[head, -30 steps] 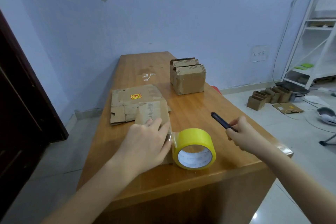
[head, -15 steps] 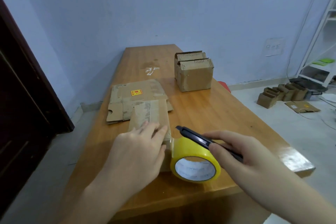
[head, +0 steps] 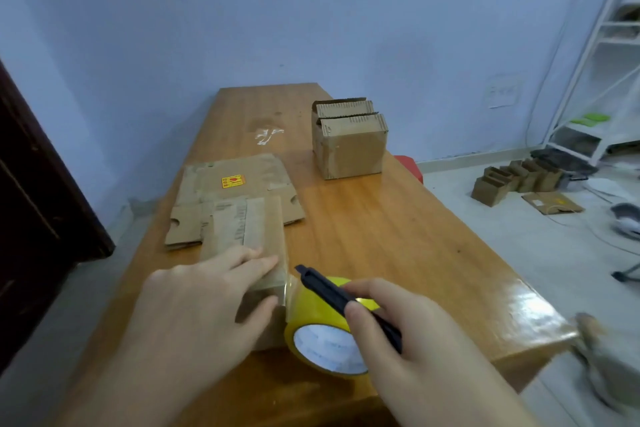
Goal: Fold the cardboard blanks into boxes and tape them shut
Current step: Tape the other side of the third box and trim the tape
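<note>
Left hand presses flat on small brown cardboard box; right hand grips black utility knife at yellow tape roll. Tape uncut; flat cardboard blanks remain on counter.

A glossy wooden bench stands against a pale blue wall; a dark door is at left, white shelving on grey floor at right.

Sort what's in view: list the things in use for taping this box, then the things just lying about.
In use:
- box pressed down by the left hand
- yellow tape roll against the box
- black cutter held in the right hand

Lying about:
- flat cardboard blanks
- folded boxes farther up the table
- small boxes on the floor
</note>
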A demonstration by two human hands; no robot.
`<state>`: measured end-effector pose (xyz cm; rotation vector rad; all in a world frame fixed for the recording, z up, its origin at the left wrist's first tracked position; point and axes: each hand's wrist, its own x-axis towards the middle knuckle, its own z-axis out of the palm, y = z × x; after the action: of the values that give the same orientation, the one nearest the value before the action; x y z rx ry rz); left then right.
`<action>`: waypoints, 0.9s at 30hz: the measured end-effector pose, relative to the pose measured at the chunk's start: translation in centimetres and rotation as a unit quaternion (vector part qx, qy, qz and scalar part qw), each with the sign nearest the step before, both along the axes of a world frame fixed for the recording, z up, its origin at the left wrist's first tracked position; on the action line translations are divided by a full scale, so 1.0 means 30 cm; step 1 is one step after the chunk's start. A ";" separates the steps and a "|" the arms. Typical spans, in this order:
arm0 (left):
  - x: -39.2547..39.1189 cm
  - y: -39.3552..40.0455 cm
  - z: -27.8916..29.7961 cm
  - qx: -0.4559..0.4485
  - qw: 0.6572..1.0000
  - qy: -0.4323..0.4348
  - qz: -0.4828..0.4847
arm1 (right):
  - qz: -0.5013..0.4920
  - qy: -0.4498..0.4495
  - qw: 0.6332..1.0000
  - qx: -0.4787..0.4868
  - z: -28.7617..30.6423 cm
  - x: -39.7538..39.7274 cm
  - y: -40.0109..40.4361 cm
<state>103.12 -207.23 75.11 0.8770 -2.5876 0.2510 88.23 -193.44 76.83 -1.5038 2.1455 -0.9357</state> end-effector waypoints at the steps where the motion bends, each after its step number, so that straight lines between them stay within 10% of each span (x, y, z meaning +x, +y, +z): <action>1: -0.006 0.002 -0.003 -0.002 1.000 -0.004 0.001 | -0.002 0.009 1.000 0.001 0.002 0.007 -0.003; 27: -0.009 0.034 0.060 0.007 0.991 -0.128 0.034 | 0.018 -0.095 0.993 -0.073 -0.066 0.090 0.033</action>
<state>102.85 -206.20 76.91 0.9987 -2.7997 0.3890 90.93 -192.44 74.85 -1.4507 1.9457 -1.1945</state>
